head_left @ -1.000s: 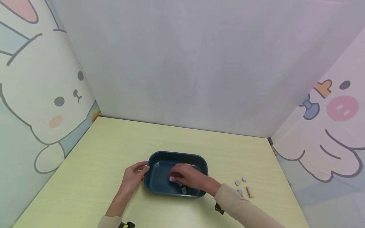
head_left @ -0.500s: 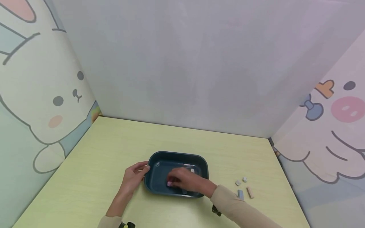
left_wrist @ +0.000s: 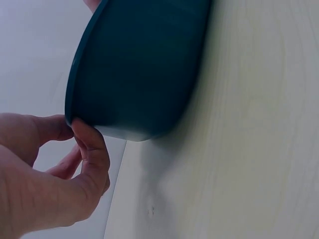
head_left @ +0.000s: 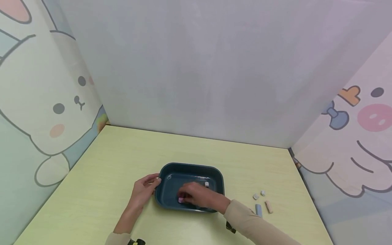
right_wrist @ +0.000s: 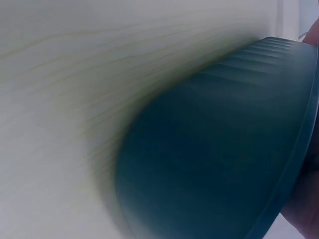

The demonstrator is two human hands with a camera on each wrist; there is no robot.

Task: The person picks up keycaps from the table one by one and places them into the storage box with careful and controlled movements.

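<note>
Here, dark blue tray [head_left: 215, 172] on yellow surface [head_left: 116, 160]. Left hand [head_left: 142, 192] fingers pinch tray's left rim. Right hand [head_left: 200, 196] inside tray, fingers clamped on pink block [head_left: 181, 200]. Small blocks [head_left: 261, 200] right of tray.

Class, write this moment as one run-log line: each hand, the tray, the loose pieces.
left hand: steadies tray rim | right hand: pinches pink piece inside dark tray | loose pieces: on table, right of tray
</note>
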